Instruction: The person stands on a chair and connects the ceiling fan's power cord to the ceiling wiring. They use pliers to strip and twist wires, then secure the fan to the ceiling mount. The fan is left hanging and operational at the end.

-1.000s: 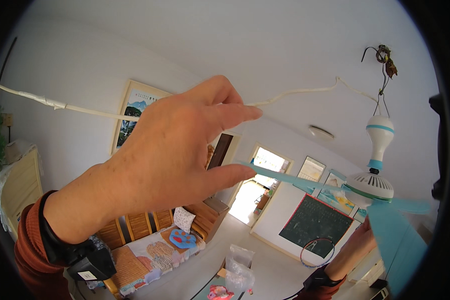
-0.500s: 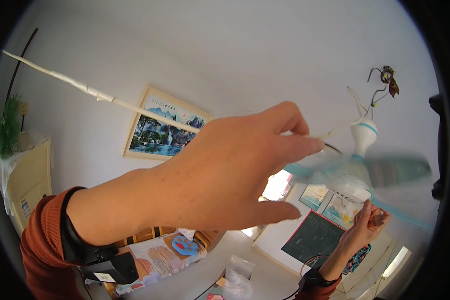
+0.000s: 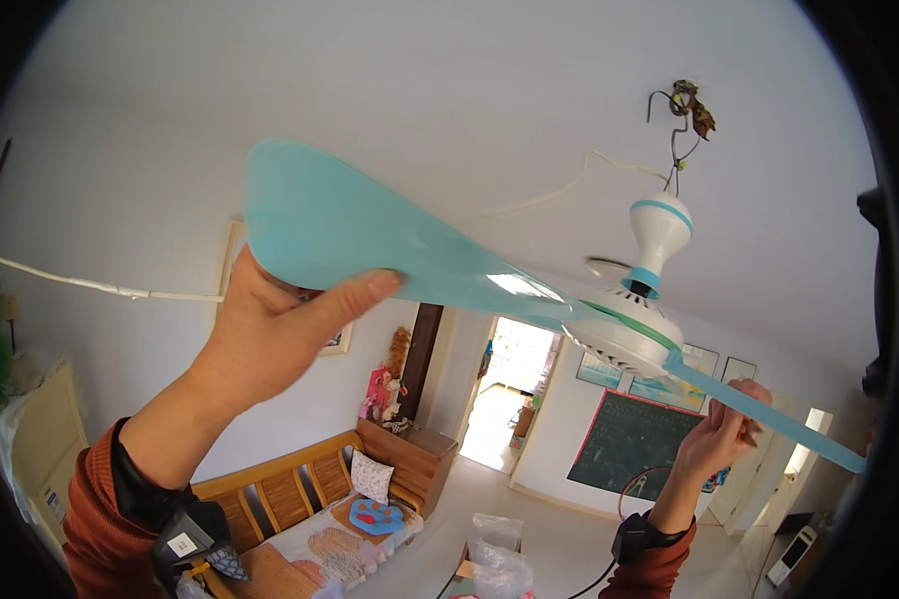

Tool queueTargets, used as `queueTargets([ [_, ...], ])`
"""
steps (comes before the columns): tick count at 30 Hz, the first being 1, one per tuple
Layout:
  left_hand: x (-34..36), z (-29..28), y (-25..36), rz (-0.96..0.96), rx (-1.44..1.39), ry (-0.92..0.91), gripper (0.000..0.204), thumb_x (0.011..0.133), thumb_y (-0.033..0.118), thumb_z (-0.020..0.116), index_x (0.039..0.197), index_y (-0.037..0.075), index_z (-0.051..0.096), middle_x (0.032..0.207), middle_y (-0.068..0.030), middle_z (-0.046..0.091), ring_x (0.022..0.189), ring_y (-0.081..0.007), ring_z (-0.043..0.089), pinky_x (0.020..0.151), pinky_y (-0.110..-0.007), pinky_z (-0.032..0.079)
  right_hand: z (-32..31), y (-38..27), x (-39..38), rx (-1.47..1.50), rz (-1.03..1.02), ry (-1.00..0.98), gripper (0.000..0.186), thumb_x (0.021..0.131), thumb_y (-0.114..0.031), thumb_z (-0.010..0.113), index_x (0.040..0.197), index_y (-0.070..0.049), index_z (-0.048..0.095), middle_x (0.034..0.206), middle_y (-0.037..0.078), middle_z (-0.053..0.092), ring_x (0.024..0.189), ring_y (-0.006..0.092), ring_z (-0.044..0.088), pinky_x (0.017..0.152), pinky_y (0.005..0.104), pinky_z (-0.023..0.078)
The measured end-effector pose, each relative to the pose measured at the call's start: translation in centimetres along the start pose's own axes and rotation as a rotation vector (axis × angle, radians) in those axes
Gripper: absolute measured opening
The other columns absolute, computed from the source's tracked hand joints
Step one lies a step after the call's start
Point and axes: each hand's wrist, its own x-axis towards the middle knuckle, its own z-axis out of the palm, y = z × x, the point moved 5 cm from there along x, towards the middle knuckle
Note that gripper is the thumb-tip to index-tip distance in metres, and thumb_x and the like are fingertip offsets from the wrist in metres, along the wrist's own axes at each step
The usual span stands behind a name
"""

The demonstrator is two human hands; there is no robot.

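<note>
A small white ceiling fan (image 3: 629, 334) with turquoise trim hangs by wires from a dark metal hook (image 3: 679, 130) in the ceiling. Its broad turquoise blade (image 3: 370, 225) reaches out to the left, where my left hand (image 3: 270, 324) grips its lower edge, thumb in front and fingers behind. Toward the right slants a second, narrow-looking blade (image 3: 769, 409), seen nearly edge-on. Just behind that blade, my right hand (image 3: 724, 429) is raised with fingers curled; what they hold is hidden. A white cord (image 3: 559, 190) runs from the fan's top and passes behind the large blade.
Below left stands a wooden bench (image 3: 280, 494) with a patterned cover and cushions. A box with clear plastic wrap (image 3: 499, 554) is at bottom centre. A chalkboard (image 3: 629, 444) hangs on the far wall, right of a bright doorway (image 3: 509, 379). A pale cabinet (image 3: 60, 449) is at far left.
My left hand has gone from beside the white cord to gripping the large blade. The blades, blurred before, now look sharp. My view has shifted, showing more of the room below.
</note>
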Motion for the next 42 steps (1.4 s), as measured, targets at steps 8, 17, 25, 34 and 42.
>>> queueTargets([
  [8,1.0,-0.2,-1.4,0.034,-0.039,0.052,0.013,0.082,0.014,0.069,0.083,0.003,0.064,0.072,0.0005,0.055,0.059,-0.0052,0.045,0.050,-0.019,0.036,2.8,1.9,6.3,0.056,0.569,-0.071,0.029,0.096,-0.035,0.041,0.100,-0.009,0.051,0.063,-0.003,0.041,0.047,0.0033,0.027,0.041,0.0199,0.018],
  [17,2.4,-2.1,-1.2,0.054,0.133,0.101,0.012,0.083,0.015,0.067,0.078,0.005,0.061,0.069,0.0021,0.053,0.057,-0.0055,0.043,0.049,-0.020,0.036,10.6,4.5,12.7,-0.001,0.531,-0.290,0.030,0.095,-0.039,0.043,0.093,-0.009,0.051,0.062,-0.005,0.043,0.048,0.0027,0.029,0.041,0.0186,0.020],
  [25,3.4,-3.0,0.4,0.076,0.187,0.105,0.010,0.083,0.013,0.067,0.084,0.004,0.064,0.069,0.0036,0.058,0.060,-0.0030,0.045,0.055,-0.020,0.038,14.8,6.7,16.3,-0.022,0.354,-0.221,0.029,0.086,-0.026,0.062,0.105,-0.004,0.061,0.074,-0.003,0.056,0.048,0.0020,0.035,0.043,0.0169,0.021],
  [34,3.5,-1.6,1.8,0.130,0.238,0.060,0.013,0.084,0.015,0.067,0.087,0.003,0.064,0.074,0.0014,0.061,0.066,-0.0050,0.049,0.058,-0.020,0.041,19.1,10.7,17.5,-0.038,0.449,-0.243,0.035,0.086,-0.017,0.059,0.118,-0.005,0.056,0.098,0.000,0.062,0.072,0.0091,0.063,0.057,0.0229,0.031],
  [42,3.0,-1.6,1.9,0.108,0.289,0.052,0.017,0.083,0.018,0.068,0.091,0.003,0.064,0.081,-0.0018,0.064,0.072,-0.0083,0.054,0.065,-0.024,0.044,20.4,12.9,17.6,0.128,0.357,-0.170,0.031,0.083,-0.016,0.061,0.114,-0.009,0.058,0.098,-0.002,0.061,0.076,0.0071,0.061,0.049,0.0207,0.027],
])
